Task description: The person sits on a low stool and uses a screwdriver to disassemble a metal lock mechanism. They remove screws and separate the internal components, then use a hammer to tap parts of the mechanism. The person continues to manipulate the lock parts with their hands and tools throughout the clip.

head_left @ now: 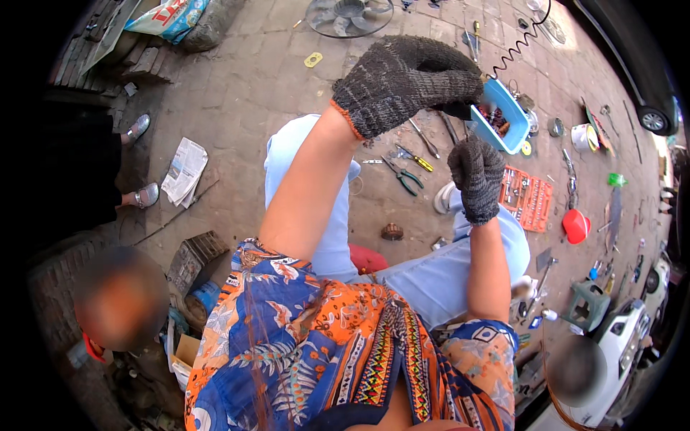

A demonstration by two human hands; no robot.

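My left hand [406, 80], in a dark knit glove with an orange cuff, is raised in front of me and grips a light blue plastic box [501, 115] by its near edge. The box is tilted and holds small dark and reddish parts. A black coiled cord [519, 44] rises from the box's top. My right hand [477, 176], also in a dark knit glove, is just below the box with fingers curled up at its lower edge; whether it pinches something small is hidden. I sit with light blue trousers [431, 276] over a red stool [366, 258].
Tools lie on the paved ground: pliers [401, 174], a wrench [424, 138], an orange socket set tray [528, 197], a red bowl [576, 225], a fan grille [348, 14], a folded newspaper [185, 170]. A person's sandalled feet [141, 161] are at left. Cars [650, 79] stand at right.
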